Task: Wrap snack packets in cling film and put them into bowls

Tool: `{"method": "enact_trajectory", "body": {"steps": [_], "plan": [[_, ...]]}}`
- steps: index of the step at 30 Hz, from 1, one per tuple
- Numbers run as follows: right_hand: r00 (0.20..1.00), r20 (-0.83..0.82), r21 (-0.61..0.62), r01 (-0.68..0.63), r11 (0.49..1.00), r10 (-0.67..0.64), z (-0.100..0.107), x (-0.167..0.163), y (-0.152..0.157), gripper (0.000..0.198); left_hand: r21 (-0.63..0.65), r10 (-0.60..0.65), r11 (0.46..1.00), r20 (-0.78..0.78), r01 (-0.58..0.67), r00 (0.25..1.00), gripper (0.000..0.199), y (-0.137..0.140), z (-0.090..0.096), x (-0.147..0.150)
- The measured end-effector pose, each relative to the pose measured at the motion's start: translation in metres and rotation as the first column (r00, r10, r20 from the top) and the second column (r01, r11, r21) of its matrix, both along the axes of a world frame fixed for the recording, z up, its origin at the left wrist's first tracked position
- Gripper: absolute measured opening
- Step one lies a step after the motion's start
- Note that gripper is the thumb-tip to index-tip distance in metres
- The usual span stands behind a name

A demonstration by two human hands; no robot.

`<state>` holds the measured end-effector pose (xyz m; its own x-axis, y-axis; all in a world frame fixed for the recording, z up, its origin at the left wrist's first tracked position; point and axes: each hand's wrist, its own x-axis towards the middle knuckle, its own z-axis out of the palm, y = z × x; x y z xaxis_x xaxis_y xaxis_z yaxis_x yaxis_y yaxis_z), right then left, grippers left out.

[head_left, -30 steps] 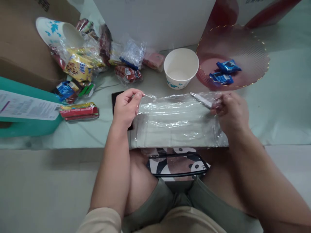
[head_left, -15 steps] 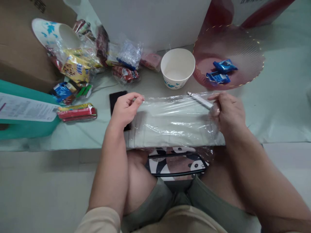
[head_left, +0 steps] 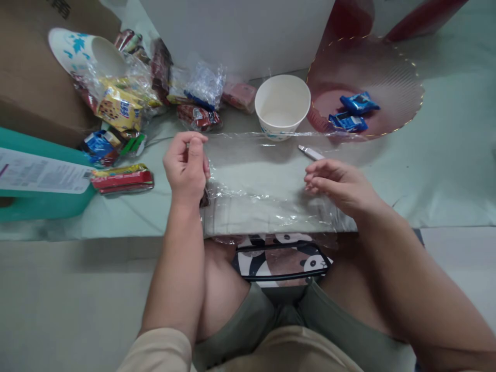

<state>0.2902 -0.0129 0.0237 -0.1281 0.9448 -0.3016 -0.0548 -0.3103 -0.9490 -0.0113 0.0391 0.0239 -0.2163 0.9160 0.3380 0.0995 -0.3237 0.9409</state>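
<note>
A clear plastic film (head_left: 256, 175) spreads across the table's front edge and hangs down over it; whether it is a bag or a single sheet I cannot tell. Its upper left corner is gripped in my left hand (head_left: 186, 168), thumb pressed against the curled fingers. My right hand (head_left: 337, 186) hovers over the film's right half, fingers stretched and slightly apart, with nothing visible in them. Just beyond those fingers lies a slim silver tool with a narrow tip (head_left: 310, 152), its rear end hidden. The film's top edge passes in front of a white paper bowl (head_left: 282, 106).
At the right back, a pink gold-rimmed glass bowl (head_left: 395, 77) contains blue wrapped snacks (head_left: 358, 103). Several packaged snacks (head_left: 120, 108) and a tipped paper bowl (head_left: 73, 51) crowd the left. A red snack pack (head_left: 122, 179) lies beside a teal package (head_left: 46, 206). A white box (head_left: 240, 36) stands behind.
My right hand has released the film's right side and moved left and inward, its fingers opening. My left hand has shifted up and left, and the film's top edge now sits farther back.
</note>
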Motion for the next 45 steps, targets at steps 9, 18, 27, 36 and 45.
{"method": "enact_trajectory", "body": {"steps": [9,18,27,36,45], "plan": [[0.883,0.165,0.438,0.334,0.835,-0.440,-0.012,0.001,0.010,0.009,-0.353,-0.459,0.744,0.349,0.568,0.817,0.080,-0.009,0.015,-0.012],[0.959,0.009,0.336,0.264,0.904,-0.284,-0.017,0.014,0.008,0.050,-0.547,-0.265,0.784,0.132,0.293,0.955,0.019,-0.011,0.012,0.009],[0.942,0.085,0.103,0.316,0.943,-0.325,-0.014,-0.008,0.012,0.037,-0.418,-0.204,0.902,-0.204,0.103,0.958,0.011,-0.006,0.002,0.007],[0.886,0.300,0.267,0.279,0.922,-0.355,-0.016,0.003,0.012,0.033,-0.328,-0.255,0.935,-0.371,0.131,0.893,0.006,-0.007,0.000,-0.008],[0.892,0.193,0.317,0.337,0.886,-0.409,-0.018,0.003,0.015,0.016,-0.393,-0.193,0.900,0.033,0.190,0.981,0.026,-0.005,-0.002,-0.005]]}}
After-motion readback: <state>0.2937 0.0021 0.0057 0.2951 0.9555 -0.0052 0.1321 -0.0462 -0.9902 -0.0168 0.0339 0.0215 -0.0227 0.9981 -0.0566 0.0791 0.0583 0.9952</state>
